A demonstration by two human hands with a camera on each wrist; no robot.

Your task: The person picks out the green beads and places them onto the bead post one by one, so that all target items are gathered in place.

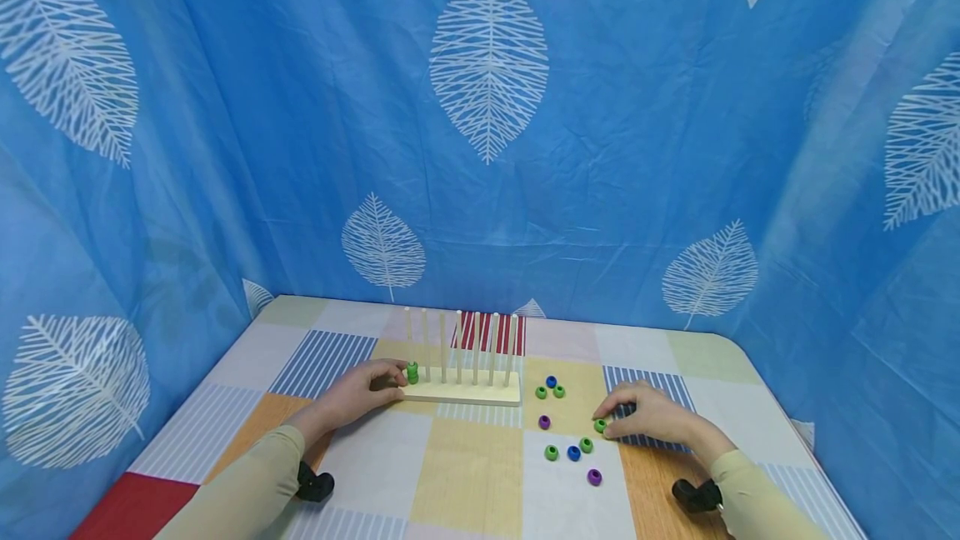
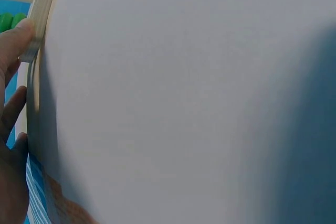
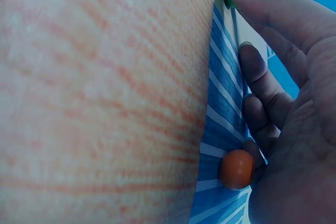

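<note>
A wooden peg stand [image 1: 461, 392] with several upright pegs stands on the table, left of the loose beads. Stacked green beads [image 1: 412, 373] sit on its leftmost peg. My left hand [image 1: 365, 390] holds the left end of the base, its thumb [image 2: 18, 38] against the base in the left wrist view. Over on the right, my right hand [image 1: 649, 415] pinches a green bead [image 1: 600, 425] between thumb and forefinger, low over the cloth. An orange bead [image 3: 237, 169] lies by that hand's little finger in the right wrist view; the hand hides it from the head view.
Several loose beads lie between the stand and my right hand, among them a blue bead [image 1: 573, 453], a purple bead [image 1: 594, 477] and a green bead [image 1: 551, 452]. A patchwork cloth [image 1: 472, 473] covers the table. Blue curtains [image 1: 600, 148] hang behind and at both sides.
</note>
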